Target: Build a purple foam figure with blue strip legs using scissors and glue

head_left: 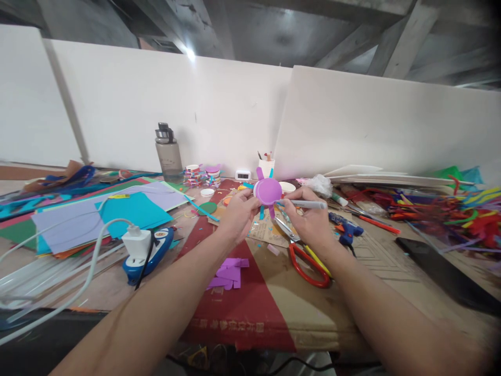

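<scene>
My left hand (239,213) holds up a purple round paper craft (267,191) with purple and teal strips sticking out of its rim. My right hand (311,220) grips a grey pen (309,204), whose tip touches the craft's right edge. Both hands hover above a red and tan cardboard sheet (270,297) on the table. Red-handled scissors (307,256) lie just under my right wrist. Purple paper scraps (229,272) lie on the cardboard below my left forearm.
Sheets of coloured paper (97,216) are stacked at left, with a white charger (136,242) and cable on a blue glue gun (151,256). A grey water bottle (168,154), a white cup (266,167), a second blue glue gun (346,227), pipe cleaners (442,209) and a black slab (446,274) lie around.
</scene>
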A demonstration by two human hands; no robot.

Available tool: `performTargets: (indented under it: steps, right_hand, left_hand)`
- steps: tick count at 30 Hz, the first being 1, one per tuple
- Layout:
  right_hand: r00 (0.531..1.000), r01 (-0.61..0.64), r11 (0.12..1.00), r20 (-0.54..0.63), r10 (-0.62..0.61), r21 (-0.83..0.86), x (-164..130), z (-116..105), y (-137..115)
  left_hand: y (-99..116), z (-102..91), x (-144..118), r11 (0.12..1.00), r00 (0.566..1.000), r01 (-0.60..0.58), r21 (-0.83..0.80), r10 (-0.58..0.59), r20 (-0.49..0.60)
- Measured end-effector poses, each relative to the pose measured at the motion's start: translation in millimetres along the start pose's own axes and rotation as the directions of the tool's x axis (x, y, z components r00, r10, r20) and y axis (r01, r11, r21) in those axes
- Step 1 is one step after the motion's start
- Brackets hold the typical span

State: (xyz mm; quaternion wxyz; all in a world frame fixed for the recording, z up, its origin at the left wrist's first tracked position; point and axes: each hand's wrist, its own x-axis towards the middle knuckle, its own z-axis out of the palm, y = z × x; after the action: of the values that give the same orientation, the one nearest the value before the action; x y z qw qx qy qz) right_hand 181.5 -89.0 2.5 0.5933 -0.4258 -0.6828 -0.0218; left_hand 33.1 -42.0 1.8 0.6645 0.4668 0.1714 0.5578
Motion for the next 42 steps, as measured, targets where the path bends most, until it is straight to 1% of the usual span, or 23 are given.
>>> performTargets:
  steps: [5, 11, 16, 28, 36, 42]
  right_hand:
    - [1.000, -0.027, 0.999, -0.010, 0.027, -0.024, 0.5, -0.2, 0.0]
    - [0.999, -0.015, 0.998, -0.034, 0.014, -0.053, 0.6, -0.3, 2.2]
    - [0.997, -0.029, 0.997, -0.072, 0.024, -0.073, 0.1, 0.2, 5.0]
    - [0.993, -0.005, 0.995, -0.121, -0.006, -0.097, 1.4, -0.3, 11.2]
    - [0.987, 0.019, 0.996, -0.156, -0.032, -0.082, 2.8, -0.1, 12.4]
    - [0.984, 0.002, 0.995, -0.177, -0.020, -0.101, 3.1, -0.5, 12.8]
  left_hand:
    - [-1.2, -0.8, 0.2, 1.000, 1.000, -0.005, 0.007, 0.005, -0.006]
    - [-1.1, -0.8, 0.5, 1.000, 1.000, -0.005, 0.010, 0.005, -0.007]
    - [-1.9, -1.9, 0.6, 1.000, 1.000, -0.008, 0.018, 0.008, -0.001]
    - [-1.6, -0.8, -0.9, 0.999, 1.000, -0.006, 0.040, 0.007, -0.009]
    - [-0.1, 1.5, -2.0, 0.997, 1.000, -0.013, 0.075, 0.012, 0.009]
    - [0.1, 2.7, -3.1, 0.996, 1.000, -0.012, 0.085, 0.012, 0.003]
